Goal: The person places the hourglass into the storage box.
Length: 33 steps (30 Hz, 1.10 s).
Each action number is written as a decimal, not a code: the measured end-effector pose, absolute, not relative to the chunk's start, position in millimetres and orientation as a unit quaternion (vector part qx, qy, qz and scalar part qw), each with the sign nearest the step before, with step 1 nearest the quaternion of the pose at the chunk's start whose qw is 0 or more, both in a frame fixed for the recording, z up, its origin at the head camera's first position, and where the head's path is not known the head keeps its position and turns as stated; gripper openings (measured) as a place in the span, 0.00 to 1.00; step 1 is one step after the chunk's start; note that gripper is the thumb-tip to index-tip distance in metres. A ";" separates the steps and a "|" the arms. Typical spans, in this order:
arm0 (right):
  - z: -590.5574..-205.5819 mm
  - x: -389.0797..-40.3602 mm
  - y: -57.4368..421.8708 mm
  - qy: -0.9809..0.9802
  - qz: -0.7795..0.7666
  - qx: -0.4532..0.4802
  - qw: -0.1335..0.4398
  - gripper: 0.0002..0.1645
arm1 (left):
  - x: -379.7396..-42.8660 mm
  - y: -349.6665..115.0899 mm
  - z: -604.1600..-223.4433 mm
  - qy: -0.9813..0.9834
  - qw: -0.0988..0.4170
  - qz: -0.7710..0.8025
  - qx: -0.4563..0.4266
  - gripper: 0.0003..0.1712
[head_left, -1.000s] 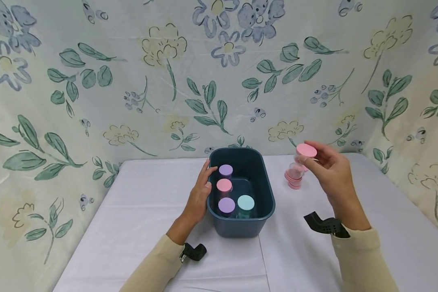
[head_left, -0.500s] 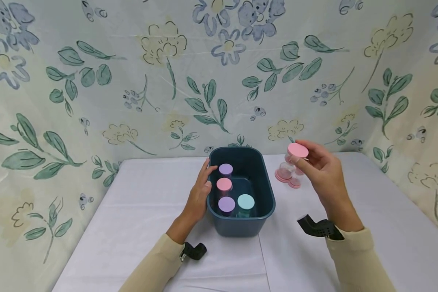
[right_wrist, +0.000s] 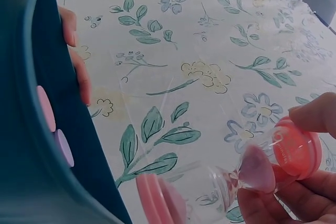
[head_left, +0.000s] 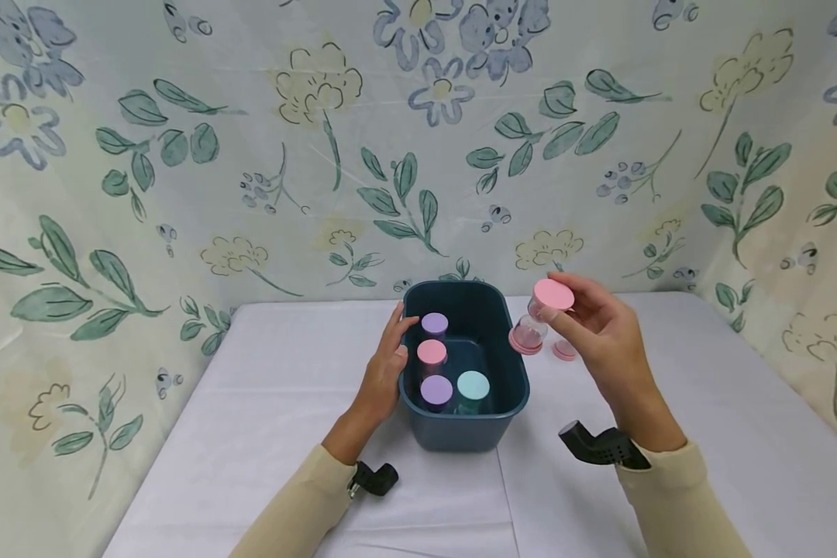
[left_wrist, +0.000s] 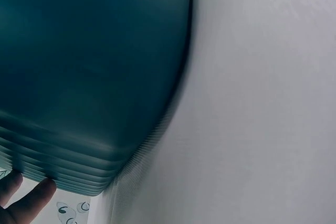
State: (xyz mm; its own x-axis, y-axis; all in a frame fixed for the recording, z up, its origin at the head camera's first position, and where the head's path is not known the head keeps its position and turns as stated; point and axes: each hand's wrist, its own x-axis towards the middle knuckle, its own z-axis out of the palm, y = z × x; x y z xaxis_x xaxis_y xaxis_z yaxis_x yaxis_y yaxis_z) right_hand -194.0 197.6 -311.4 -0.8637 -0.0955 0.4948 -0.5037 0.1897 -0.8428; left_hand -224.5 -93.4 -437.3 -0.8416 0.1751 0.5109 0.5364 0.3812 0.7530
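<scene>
Thumb and fingers of the right hand (head_left: 600,333) pinched a pink-capped sand timer (head_left: 530,332), tilted just beside the right rim of a dark blue bin (head_left: 455,435); the right wrist view alone showed pale lettering on its held end and pink sand in the nearer bulb. The left hand (head_left: 380,376) touched the bin's left side, fingers spread, two fingertips showing in the left wrist view. Only the head view took in two purple-topped timers (head_left: 436,390), a pink-topped timer (head_left: 432,353) and a light-blue-topped timer (head_left: 473,385) inside, plus a half-hidden pink base (head_left: 564,351) on the white tablecloth (head_left: 286,387). Floral cloth (head_left: 418,116) hung behind.
</scene>
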 end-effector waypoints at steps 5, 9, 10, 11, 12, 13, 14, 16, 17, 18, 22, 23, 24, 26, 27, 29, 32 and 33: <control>-311.8 -191.3 191.9 -0.750 0.608 0.205 0.161 0.30 | -223.8 -92.6 -437.2 -0.814 0.178 -0.508 -0.217 0.33; -313.7 -190.9 185.3 -0.749 0.609 0.210 0.152 0.30 | -224.0 -93.1 -438.6 -0.813 0.182 -0.508 -0.218 0.30; -314.2 -190.8 183.6 -0.749 0.610 0.211 0.150 0.31 | -223.9 -93.3 -438.9 -0.812 0.183 -0.509 -0.219 0.30; -314.7 -190.7 182.3 -0.746 0.614 0.212 0.146 0.31 | -223.7 -93.4 -439.1 -0.811 0.183 -0.510 -0.220 0.30; -315.3 -190.6 181.1 -0.744 0.617 0.213 0.144 0.31 | -223.4 -93.7 -439.2 -0.810 0.184 -0.511 -0.221 0.30; -315.6 -190.4 179.9 -0.743 0.618 0.214 0.142 0.32 | -223.2 -93.7 -439.1 -0.810 0.185 -0.511 -0.222 0.30; -316.0 -190.3 179.0 -0.741 0.620 0.216 0.141 0.32 | -222.9 -93.9 -438.9 -0.809 0.185 -0.512 -0.223 0.30; -316.3 -190.0 177.3 -0.742 0.621 0.216 0.135 0.32 | -222.4 -94.4 -438.7 -0.807 0.186 -0.514 -0.225 0.30; -316.4 -190.1 176.5 -0.743 0.620 0.216 0.133 0.32 | -222.3 -94.8 -438.4 -0.806 0.186 -0.514 -0.226 0.30; -316.5 -190.4 175.6 -0.745 0.618 0.216 0.130 0.32 | -222.3 -95.2 -438.7 -0.806 0.186 -0.515 -0.225 0.30; -316.2 -192.4 172.0 -0.754 0.609 0.216 0.120 0.33 | -223.2 -96.8 -440.4 -0.805 0.186 -0.516 -0.226 0.30; -316.2 -193.3 171.3 -0.756 0.606 0.217 0.118 0.33 | -223.2 -96.8 -440.4 -0.805 0.186 -0.517 -0.225 0.30; -316.2 -194.0 170.7 -0.757 0.605 0.217 0.116 0.34 | -223.7 -96.9 -441.1 -0.805 0.185 -0.517 -0.225 0.30; -316.2 -195.6 169.8 -0.759 0.604 0.217 0.112 0.34 | -223.6 -96.7 -440.8 -0.805 0.185 -0.517 -0.226 0.30; -316.2 -196.2 169.5 -0.760 0.602 0.218 0.110 0.34 | -223.6 -96.4 -440.7 -0.805 0.184 -0.516 -0.225 0.30; -316.6 -197.7 169.5 -0.760 0.604 0.216 0.105 0.34 | -223.6 -95.6 -440.0 -0.806 0.183 -0.516 -0.225 0.30; -317.8 -199.9 169.1 -0.759 0.605 0.217 0.098 0.34 | -223.8 -94.4 -439.4 -0.809 0.181 -0.514 -0.223 0.30; -318.6 -200.7 169.0 -0.759 0.606 0.218 0.096 0.34 | -224.0 -94.2 -439.3 -0.808 0.181 -0.514 -0.223 0.30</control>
State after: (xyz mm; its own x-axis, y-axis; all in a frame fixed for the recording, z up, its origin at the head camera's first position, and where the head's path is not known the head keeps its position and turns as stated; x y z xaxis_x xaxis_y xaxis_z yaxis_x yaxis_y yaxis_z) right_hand -200.7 169.0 -318.6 -0.8866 -0.2142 0.4100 -0.4473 0.1713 -0.8778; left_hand -224.0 -94.2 -439.3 -0.8352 0.1748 0.5215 0.5464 0.3719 0.7504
